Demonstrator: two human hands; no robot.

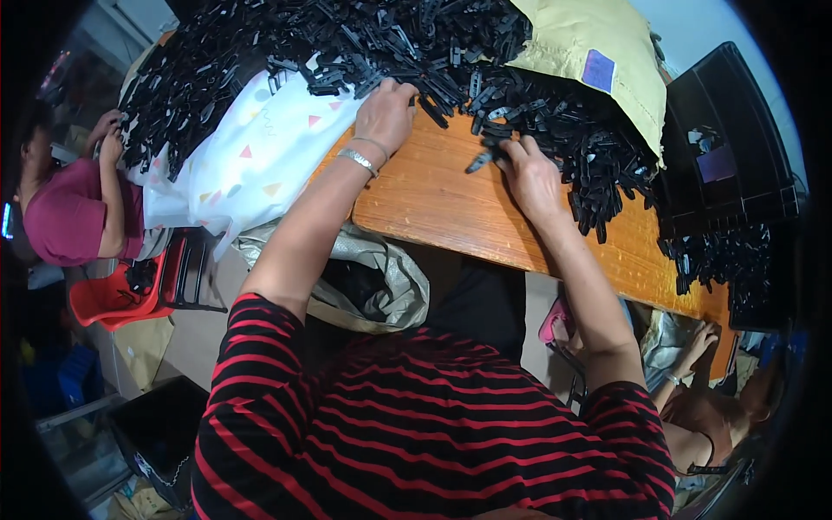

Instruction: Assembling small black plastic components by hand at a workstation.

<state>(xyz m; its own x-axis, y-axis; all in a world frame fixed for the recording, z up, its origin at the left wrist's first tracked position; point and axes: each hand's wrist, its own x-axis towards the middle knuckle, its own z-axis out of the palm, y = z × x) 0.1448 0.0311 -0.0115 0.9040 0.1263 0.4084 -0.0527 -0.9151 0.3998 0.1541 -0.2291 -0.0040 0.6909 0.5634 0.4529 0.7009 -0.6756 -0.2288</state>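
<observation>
A large heap of small, long black plastic parts (347, 39) covers the far side of a wooden table (416, 195). My left hand (386, 114), with a silver bracelet at the wrist, is at the heap's near edge. Its fingers are curled downward, and what lies under them is hidden. To the right, my right hand (533, 180) is just above the tabletop with thumb and fingers closed on a black plastic part (482, 159). More loose parts lie just beyond its fingertips.
A white patterned plastic sheet (260, 147) drapes over the table left of my left arm. A yellow sack (598, 39) and black bins (728, 139) stand at right. An open sack (394, 282) is below the table edge. Other people work at far left (82, 212) and lower right (706, 416).
</observation>
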